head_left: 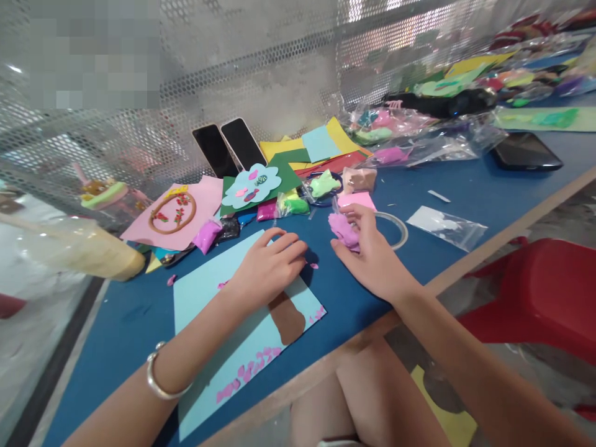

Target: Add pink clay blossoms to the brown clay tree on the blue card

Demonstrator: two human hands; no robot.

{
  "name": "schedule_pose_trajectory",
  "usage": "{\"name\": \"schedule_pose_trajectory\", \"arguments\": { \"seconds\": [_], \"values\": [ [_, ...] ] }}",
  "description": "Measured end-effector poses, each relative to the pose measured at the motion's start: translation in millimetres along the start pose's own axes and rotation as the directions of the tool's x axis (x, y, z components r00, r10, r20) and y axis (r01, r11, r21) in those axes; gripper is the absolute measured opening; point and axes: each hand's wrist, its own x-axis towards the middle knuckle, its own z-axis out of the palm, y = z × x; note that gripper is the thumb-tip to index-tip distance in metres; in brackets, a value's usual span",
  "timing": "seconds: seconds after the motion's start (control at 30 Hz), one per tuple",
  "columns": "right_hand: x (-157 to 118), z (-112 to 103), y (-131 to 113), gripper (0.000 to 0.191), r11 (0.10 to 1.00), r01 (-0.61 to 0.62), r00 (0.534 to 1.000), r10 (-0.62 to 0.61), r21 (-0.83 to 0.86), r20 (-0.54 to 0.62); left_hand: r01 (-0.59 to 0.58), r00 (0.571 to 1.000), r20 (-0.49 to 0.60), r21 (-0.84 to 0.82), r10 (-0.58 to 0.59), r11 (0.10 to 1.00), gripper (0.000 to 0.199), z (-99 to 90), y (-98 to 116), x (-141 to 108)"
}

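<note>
My right hand (372, 248) holds a soft lump of pink-purple modelling clay (343, 231) between thumb and fingers, over the blue table. My left hand (274, 264) lies over the upper part of a light blue sheet of paper (200, 323), its fingers bent a little and slightly apart; its thumb is hidden. A brown trunk-like shape (287, 318) is on that sheet, partly covered by the hand. Small pink clay petals (251, 369) run along the sheet's near edge, with more at its right corner. Loose pink bits (172, 280) lie beside the sheet.
Clay packets (295, 205), a tape roll (400, 233) and a clear zip bag (447, 228) surround the hands. Behind stand two phones (244, 143) and coloured papers (321, 144). A plastic drink cup (84, 248) leans at left; a red stool (554, 292) stands at right.
</note>
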Motion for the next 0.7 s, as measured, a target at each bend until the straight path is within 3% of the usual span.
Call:
{"name": "schedule_pose_trajectory", "arguments": {
  "seconds": [0.27,0.47,0.57,0.7],
  "values": [
    [0.4,-0.1,-1.3,0.042,0.997,0.012,0.999,-0.009,-0.072,0.037,0.045,0.999,0.001,-0.045,-0.045,0.998,0.024,2.6,-0.9,1.5],
    [1.0,0.3,-2.5,0.036,0.966,0.102,0.995,-0.100,-0.240,0.018,0.218,0.973,-0.024,-0.220,-0.228,0.951,0.015,8.6,-6.1,-3.0],
    [0.6,1.0,-2.7,0.030,0.900,0.120,0.992,-0.125,-0.420,0.017,0.363,0.918,-0.003,-0.399,-0.397,0.842,0.013,6.4,-7.7,-3.4],
    [-2.7,0.9,-6.3,0.028,0.837,0.124,0.982,-0.181,-0.533,-0.056,0.486,0.787,0.049,-0.664,-0.615,0.568,0.011,0.9,-7.2,-1.2]
  ]
}}
